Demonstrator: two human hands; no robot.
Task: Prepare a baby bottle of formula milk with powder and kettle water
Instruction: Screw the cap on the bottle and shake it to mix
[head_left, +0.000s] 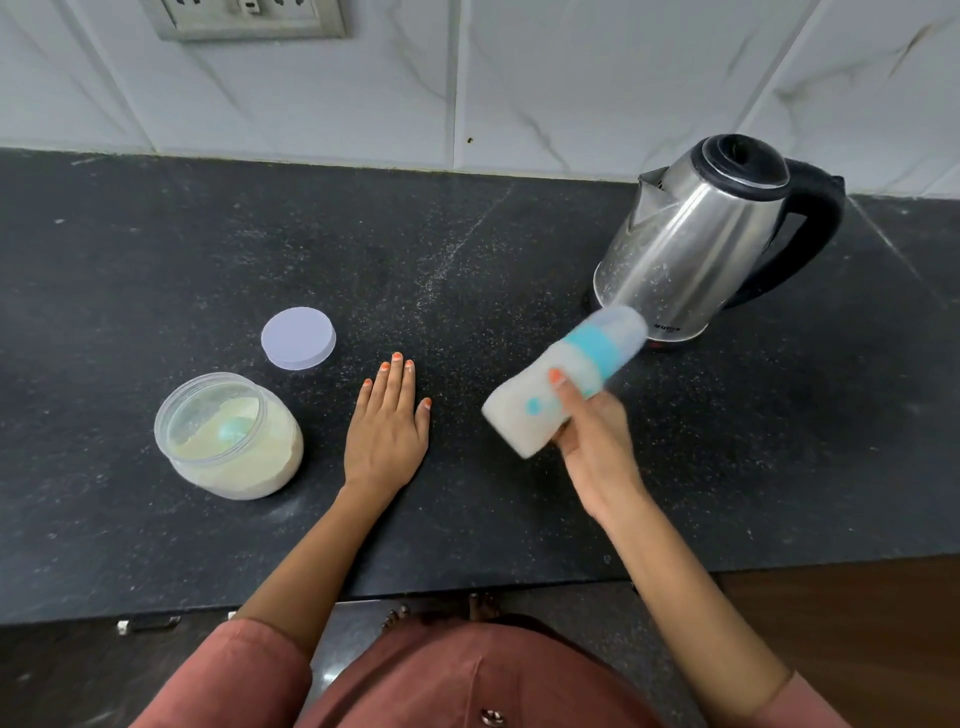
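- Blur softens the baby bottle (563, 382), which we see held in the air over the bench (467, 234), in front of the kettle (696, 244) and not touching it
- We find the bottle tilted, its clear cap end raised up and to the right towards the kettle and its base lower to the left; it has a blue collar, and the body looks whitish and cloudy
- The right hand (592, 431) grips the bottle round the middle of its body from below; its fingers (558, 376) are curled round the bottle, with the thumb laid across the front
- The left hand (387, 431) rests palm down on the bench, between the powder jar (228, 436) and the bottle; we see its fingers straight and close together, the thumb set a little out to the side, holding nothing
- The powder jar stands open on the bench to the left of that hand, clear-walled and partly filled with pale powder, with a blue scoop (234, 428) lying in it
- We see the jar's lid (298, 338) lying flat on the bench just behind the jar, apart from it
- The kettle is steel with a black lid and black handle; it stands at the right rear of the bench near the tiled wall, lid down, spout to the left and handle to the right
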